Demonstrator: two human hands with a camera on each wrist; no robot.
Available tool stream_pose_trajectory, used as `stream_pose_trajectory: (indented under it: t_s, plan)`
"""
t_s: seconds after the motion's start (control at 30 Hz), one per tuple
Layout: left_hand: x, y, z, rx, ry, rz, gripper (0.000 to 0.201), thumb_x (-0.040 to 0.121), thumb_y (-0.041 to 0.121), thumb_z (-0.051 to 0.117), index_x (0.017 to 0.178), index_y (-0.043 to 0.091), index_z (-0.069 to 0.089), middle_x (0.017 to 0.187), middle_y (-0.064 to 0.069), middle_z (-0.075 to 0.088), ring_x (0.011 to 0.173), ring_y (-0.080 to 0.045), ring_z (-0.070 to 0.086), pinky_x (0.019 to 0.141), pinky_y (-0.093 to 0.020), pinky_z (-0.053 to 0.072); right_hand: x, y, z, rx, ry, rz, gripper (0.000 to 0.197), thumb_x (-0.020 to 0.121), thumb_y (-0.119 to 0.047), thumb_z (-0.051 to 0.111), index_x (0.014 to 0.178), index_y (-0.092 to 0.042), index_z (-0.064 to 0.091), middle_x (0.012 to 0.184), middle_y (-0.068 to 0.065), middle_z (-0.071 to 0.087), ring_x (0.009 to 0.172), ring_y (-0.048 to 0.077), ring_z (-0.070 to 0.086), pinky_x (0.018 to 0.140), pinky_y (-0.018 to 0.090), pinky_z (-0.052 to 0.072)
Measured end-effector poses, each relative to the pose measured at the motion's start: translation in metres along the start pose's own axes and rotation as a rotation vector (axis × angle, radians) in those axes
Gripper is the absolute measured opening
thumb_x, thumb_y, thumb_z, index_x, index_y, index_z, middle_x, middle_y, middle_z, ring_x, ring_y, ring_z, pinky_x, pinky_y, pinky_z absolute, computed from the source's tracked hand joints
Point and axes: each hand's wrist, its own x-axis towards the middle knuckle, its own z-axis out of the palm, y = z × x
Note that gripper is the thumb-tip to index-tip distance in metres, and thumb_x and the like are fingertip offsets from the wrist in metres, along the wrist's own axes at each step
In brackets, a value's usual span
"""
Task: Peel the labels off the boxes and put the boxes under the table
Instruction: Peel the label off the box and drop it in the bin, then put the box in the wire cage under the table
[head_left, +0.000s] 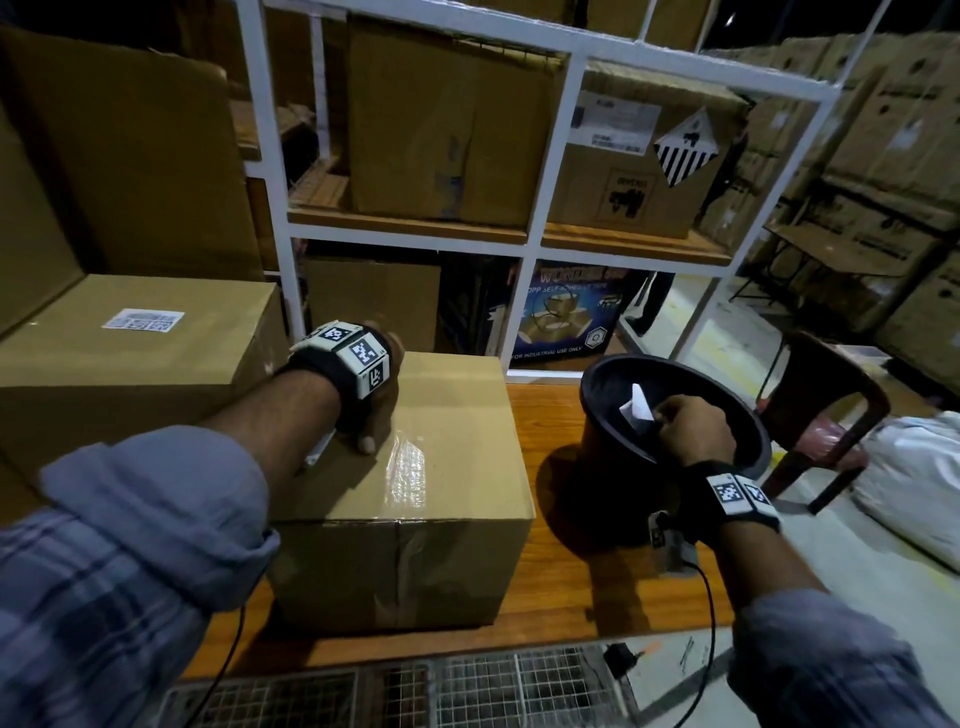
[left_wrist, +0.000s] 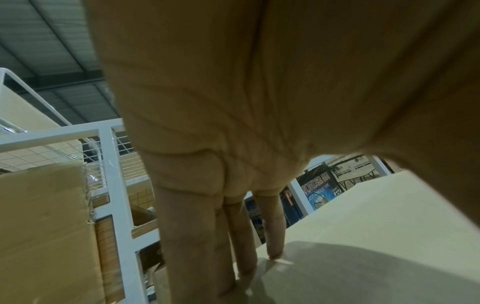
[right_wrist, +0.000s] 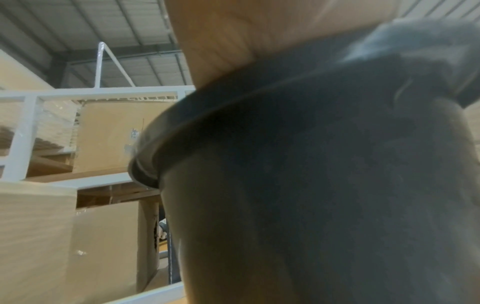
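Observation:
A taped brown cardboard box (head_left: 415, 493) stands on the wooden table (head_left: 561, 597). My left hand (head_left: 374, 395) rests on its top near the far left corner, thumb flat on the top. The left wrist view shows its fingers (left_wrist: 272, 226) straight, tips touching the box top (left_wrist: 376, 226). My right hand (head_left: 691, 426) pinches a crumpled white label (head_left: 638, 405) over the mouth of a black bucket (head_left: 613, 374). A second, larger box (head_left: 130, 374) at the left carries a white label (head_left: 143, 319) on its top.
A white shelf rack (head_left: 550, 244) full of cartons stands behind the table. A dark chair (head_left: 821, 374) and a white sack (head_left: 924, 467) are at the right. The bucket wall (right_wrist: 311, 185) fills the right wrist view. Wire mesh (head_left: 467, 686) lies below the table's near edge.

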Motion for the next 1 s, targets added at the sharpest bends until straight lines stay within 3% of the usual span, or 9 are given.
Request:
stream_pose_trajectory:
  t_s: [0.07,0.17,0.3,0.4,0.53,0.63,0.8,0.9,1.0]
  plan:
    - [-0.003,0.001,-0.001,0.009,0.014,-0.008,0.102,0.02,0.071,0.08,0.116,0.038,0.072,0.161,-0.006,0.038,0.146,-0.035,0.042,0.115,-0.057,0.039,-0.002,-0.002,-0.002,0.0,0.029,0.02,0.006,0.087,-0.027,0.074,0.082,-0.025,0.072,0.092,0.011,0.074,0.087,0.038,0.068,0.073,0.041,0.055]
    - [-0.004,0.002,-0.002,0.003,0.003,-0.009,0.11,0.026,0.072,0.081,0.129,0.037,0.067,0.169,-0.008,0.026,0.151,-0.037,0.034,0.118,-0.059,0.034,-0.005,-0.003,-0.003,-0.001,0.087,0.057,0.02,0.087,-0.032,0.079,0.077,-0.02,0.067,0.08,0.012,0.07,0.078,0.038,0.066,0.068,0.044,0.057]
    - [-0.011,-0.001,-0.003,0.005,0.022,0.012,0.104,0.009,0.079,0.07,0.105,0.039,0.072,0.164,-0.007,0.036,0.145,-0.035,0.043,0.114,-0.055,0.042,-0.003,-0.004,-0.007,-0.007,0.05,0.049,0.008,0.094,-0.027,0.07,0.093,-0.021,0.076,0.095,0.016,0.073,0.089,0.04,0.067,0.076,0.046,0.056]
    - [-0.018,-0.002,-0.004,0.011,0.04,0.032,0.111,0.022,0.077,0.075,0.123,0.032,0.069,0.162,-0.011,0.036,0.143,-0.037,0.044,0.113,-0.055,0.043,-0.001,-0.004,-0.008,-0.041,0.053,0.031,0.017,0.096,-0.017,0.064,0.105,-0.021,0.077,0.103,0.018,0.074,0.092,0.041,0.067,0.075,0.044,0.054]
    - [-0.011,-0.003,-0.005,0.007,0.022,0.003,0.098,0.009,0.081,0.07,0.098,0.041,0.07,0.158,-0.005,0.041,0.14,-0.037,0.047,0.109,-0.057,0.045,-0.007,-0.007,-0.012,-0.024,0.117,0.047,0.005,0.096,-0.021,0.066,0.096,-0.021,0.072,0.094,0.014,0.072,0.081,0.036,0.061,0.069,0.041,0.051]
    - [-0.007,-0.003,-0.001,0.009,0.047,0.018,0.107,0.023,0.082,0.076,0.119,0.036,0.07,0.156,-0.01,0.039,0.141,-0.04,0.046,0.108,-0.057,0.046,-0.012,-0.012,-0.018,0.028,0.126,0.056,0.007,0.094,-0.028,0.071,0.096,-0.021,0.07,0.096,0.013,0.072,0.087,0.037,0.065,0.074,0.041,0.053]
    - [-0.019,-0.007,-0.001,-0.13,0.091,-0.043,0.129,0.034,0.071,0.089,0.149,0.029,0.048,0.163,-0.01,0.034,0.144,-0.034,0.046,0.116,-0.052,0.039,-0.032,-0.04,-0.03,0.086,0.119,-0.03,0.015,0.094,-0.038,0.07,0.098,-0.023,0.07,0.103,0.013,0.074,0.098,0.038,0.067,0.076,0.037,0.048]
    - [-0.026,-0.006,0.001,-0.122,0.117,-0.026,0.118,0.027,0.074,0.088,0.132,0.031,0.057,0.152,-0.007,0.044,0.134,-0.033,0.055,0.107,-0.046,0.047,-0.055,-0.07,-0.033,0.081,0.098,-0.169,0.018,0.094,-0.039,0.069,0.104,-0.024,0.072,0.105,0.007,0.075,0.1,0.034,0.068,0.08,0.038,0.051]
    - [-0.028,-0.008,0.003,-0.153,0.104,-0.044,0.115,0.035,0.068,0.095,0.131,0.025,0.051,0.143,-0.009,0.049,0.122,-0.033,0.062,0.095,-0.041,0.053,-0.083,-0.103,-0.031,0.157,-0.002,-0.302,0.014,0.096,-0.035,0.072,0.107,-0.027,0.073,0.103,-0.004,0.074,0.097,0.017,0.069,0.086,0.036,0.056]
